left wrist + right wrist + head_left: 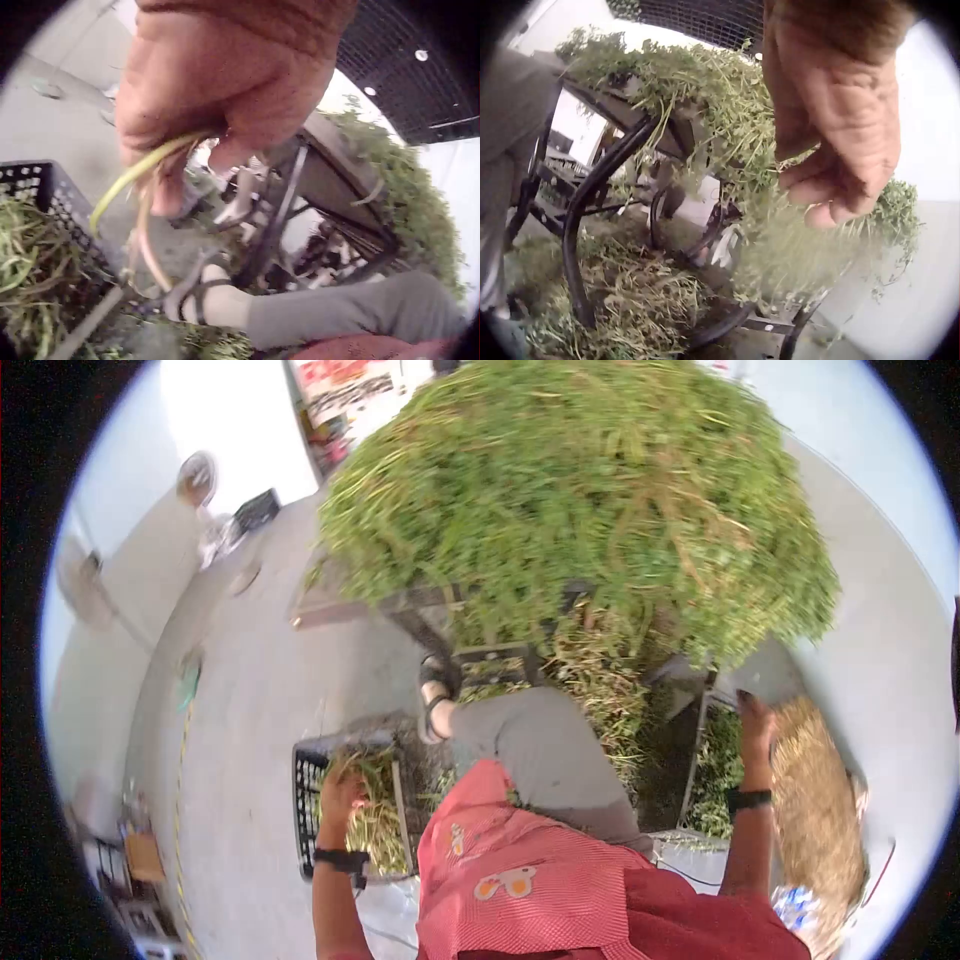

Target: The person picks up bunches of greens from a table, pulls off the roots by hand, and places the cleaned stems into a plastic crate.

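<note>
In the head view my left hand [345, 790] is over a black plastic basket [300, 800] that holds pale green stems. The left wrist view shows this hand [217, 90] pinching a few long bare stems [127, 180], which hang from between thumb and fingers. My right hand [757, 730] is off to the right, beside a bin of green leaves [712, 760]. Seen from the right wrist, the fingers of that hand [836, 135] are curled, with blurred greenery [799, 247] just under the fingertips; I cannot tell whether they grip it.
A large heap of leafy greens [590, 490] covers the table [340, 612] in front. Loose stems [600, 670] litter the floor below it. A full straw-coloured sack [820, 810] lies at the right. Black metal table legs [577, 217] stand near my leg.
</note>
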A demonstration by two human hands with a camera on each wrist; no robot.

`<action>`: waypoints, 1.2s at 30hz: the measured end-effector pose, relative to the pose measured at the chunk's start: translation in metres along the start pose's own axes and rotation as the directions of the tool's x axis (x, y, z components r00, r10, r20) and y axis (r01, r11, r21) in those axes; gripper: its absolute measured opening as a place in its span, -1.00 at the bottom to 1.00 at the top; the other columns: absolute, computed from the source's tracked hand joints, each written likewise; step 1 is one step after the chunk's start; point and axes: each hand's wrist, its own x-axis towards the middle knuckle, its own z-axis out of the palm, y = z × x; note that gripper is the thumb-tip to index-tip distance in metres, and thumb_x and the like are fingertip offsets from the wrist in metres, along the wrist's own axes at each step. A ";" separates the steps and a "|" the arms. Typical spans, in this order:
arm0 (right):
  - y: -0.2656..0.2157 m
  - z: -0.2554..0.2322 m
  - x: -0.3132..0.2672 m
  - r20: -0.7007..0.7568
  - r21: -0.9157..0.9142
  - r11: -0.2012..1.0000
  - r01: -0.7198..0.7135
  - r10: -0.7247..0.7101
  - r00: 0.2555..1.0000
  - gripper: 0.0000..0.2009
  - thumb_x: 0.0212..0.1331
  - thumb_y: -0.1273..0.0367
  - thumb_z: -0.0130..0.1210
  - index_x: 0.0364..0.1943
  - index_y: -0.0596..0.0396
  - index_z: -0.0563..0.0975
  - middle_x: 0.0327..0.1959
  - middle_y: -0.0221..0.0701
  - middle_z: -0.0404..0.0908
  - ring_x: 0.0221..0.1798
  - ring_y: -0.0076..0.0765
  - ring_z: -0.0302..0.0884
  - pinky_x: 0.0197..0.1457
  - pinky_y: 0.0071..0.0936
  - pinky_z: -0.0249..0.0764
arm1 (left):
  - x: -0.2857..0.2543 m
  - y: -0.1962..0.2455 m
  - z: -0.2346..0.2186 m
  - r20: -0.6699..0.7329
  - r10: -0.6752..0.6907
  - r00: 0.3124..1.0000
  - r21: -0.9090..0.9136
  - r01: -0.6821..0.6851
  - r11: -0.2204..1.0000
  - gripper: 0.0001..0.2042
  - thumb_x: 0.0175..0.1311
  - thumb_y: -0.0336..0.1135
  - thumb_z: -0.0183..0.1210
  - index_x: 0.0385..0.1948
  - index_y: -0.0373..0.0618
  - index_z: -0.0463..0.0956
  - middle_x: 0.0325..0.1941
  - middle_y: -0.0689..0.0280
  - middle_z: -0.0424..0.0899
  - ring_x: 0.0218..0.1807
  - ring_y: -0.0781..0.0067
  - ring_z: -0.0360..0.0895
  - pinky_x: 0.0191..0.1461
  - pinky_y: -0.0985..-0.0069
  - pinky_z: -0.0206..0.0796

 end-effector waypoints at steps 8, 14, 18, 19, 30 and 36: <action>-0.146 -0.017 0.037 -0.041 0.496 0.867 -0.056 0.087 0.995 -0.73 0.08 0.24 0.14 -0.56 0.20 0.54 -0.75 -0.34 0.42 -0.69 -0.46 0.27 -0.58 -0.45 0.25 | 0.044 -0.070 -0.058 -0.476 0.322 0.819 0.679 0.110 0.725 -0.35 -0.09 -0.26 0.32 0.07 -0.41 0.29 0.03 -0.06 0.44 0.06 0.00 0.41 0.14 0.24 0.28; -0.258 -0.073 0.117 -0.436 0.227 0.895 0.383 -0.258 0.862 -0.77 0.05 0.28 0.17 -0.30 0.16 0.57 -0.34 -0.22 0.59 -0.29 -0.16 0.54 -0.20 -0.36 0.44 | 0.021 -0.045 0.039 -0.223 -0.099 0.970 -0.127 0.072 0.989 -0.72 0.05 -0.36 0.19 -0.20 -0.27 0.46 -0.34 0.23 0.58 -0.44 0.38 0.55 -0.66 0.52 0.27; -0.288 -0.060 0.192 -0.427 0.020 0.948 0.319 -0.280 0.860 -0.44 0.02 0.10 0.16 0.04 0.21 0.40 0.07 -0.10 0.43 0.12 0.00 0.36 0.20 -0.26 0.26 | 0.027 -0.057 0.067 0.117 -0.229 0.966 -0.408 0.257 0.876 -0.79 0.11 -0.41 0.15 -0.23 -0.29 0.49 -0.26 0.22 0.59 -0.38 0.44 0.56 -0.57 0.55 0.37; -0.287 -0.047 0.211 -0.368 -0.046 0.963 0.265 -0.263 0.892 -0.34 0.00 0.03 0.15 0.11 0.22 0.35 0.14 -0.09 0.38 0.19 0.01 0.30 0.29 -0.25 0.17 | 0.020 -0.048 0.077 0.117 -0.226 0.967 -0.406 0.254 0.878 -0.79 0.11 -0.41 0.15 -0.23 -0.29 0.49 -0.26 0.22 0.59 -0.38 0.44 0.56 -0.57 0.55 0.37; -0.309 -0.032 0.259 0.302 0.239 0.947 -0.215 0.138 0.943 0.02 -0.23 -0.02 0.33 0.29 0.25 0.06 0.30 -0.05 0.14 0.31 -0.10 0.17 0.28 -0.28 0.23 | -0.027 0.000 0.129 0.179 -0.103 0.979 -0.131 0.127 0.983 -0.78 0.16 -0.36 0.15 -0.24 -0.31 0.49 -0.26 0.22 0.61 -0.30 0.36 0.58 -0.30 0.54 0.43; -0.297 -0.033 0.232 0.335 0.673 0.682 -0.287 0.066 0.940 -0.05 -0.25 0.13 0.39 0.23 0.35 0.15 0.26 0.03 0.19 0.31 0.00 0.15 0.34 -0.16 0.11 | -0.036 0.006 0.145 0.131 -0.105 0.986 -0.016 0.108 0.994 -0.79 0.18 -0.37 0.08 -0.26 -0.35 0.50 -0.29 0.17 0.62 -0.26 0.35 0.58 -0.20 0.49 0.41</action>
